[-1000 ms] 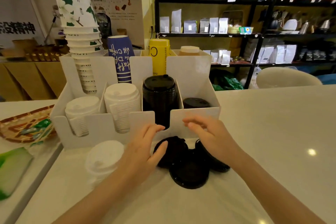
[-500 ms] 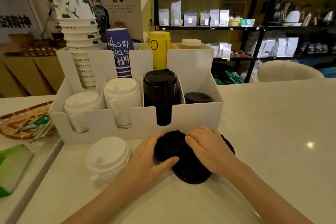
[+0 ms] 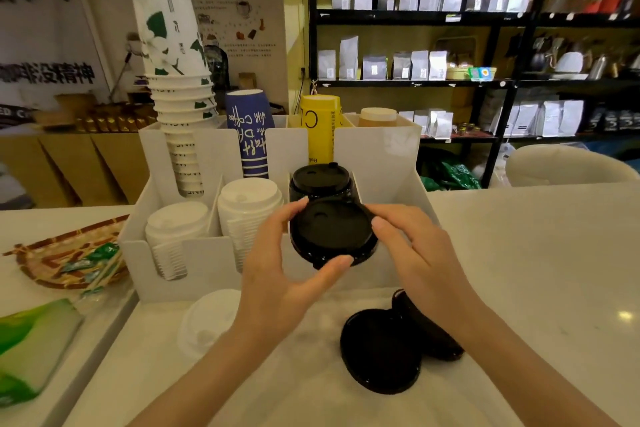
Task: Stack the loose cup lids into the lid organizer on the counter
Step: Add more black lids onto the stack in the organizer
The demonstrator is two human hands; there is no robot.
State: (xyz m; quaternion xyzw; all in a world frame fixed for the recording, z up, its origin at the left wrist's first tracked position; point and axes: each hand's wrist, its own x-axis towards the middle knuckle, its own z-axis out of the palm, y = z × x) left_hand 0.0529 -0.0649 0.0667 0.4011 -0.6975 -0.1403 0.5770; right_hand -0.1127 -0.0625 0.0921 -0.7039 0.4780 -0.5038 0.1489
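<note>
I hold a small stack of black lids [image 3: 332, 230] in the air, in front of the white lid organizer [image 3: 207, 255]. My left hand [image 3: 277, 270] grips its left and bottom edge. My right hand [image 3: 412, 246] holds its right edge with the fingertips. Behind it, a tall stack of black lids [image 3: 320, 180] fills one organizer slot, and two white lid stacks [image 3: 249, 204] fill the slots to the left. More loose black lids [image 3: 381, 354] lie on the counter below my right wrist. A loose stack of white lids [image 3: 207, 322] rests under my left forearm.
Paper cup stacks [image 3: 180, 107] stand in the organizer's back row, with a blue cup [image 3: 249, 135] and a yellow cup [image 3: 320, 128]. A woven tray [image 3: 62, 260] with green packets sits at the left. A green-and-white packet [image 3: 31, 347] lies nearer. Shelves of bags stand behind the counter.
Both hands closed on some of the loose black lids on the counter and lifted them up to the front of the organizer. The other black lids stayed on the counter.
</note>
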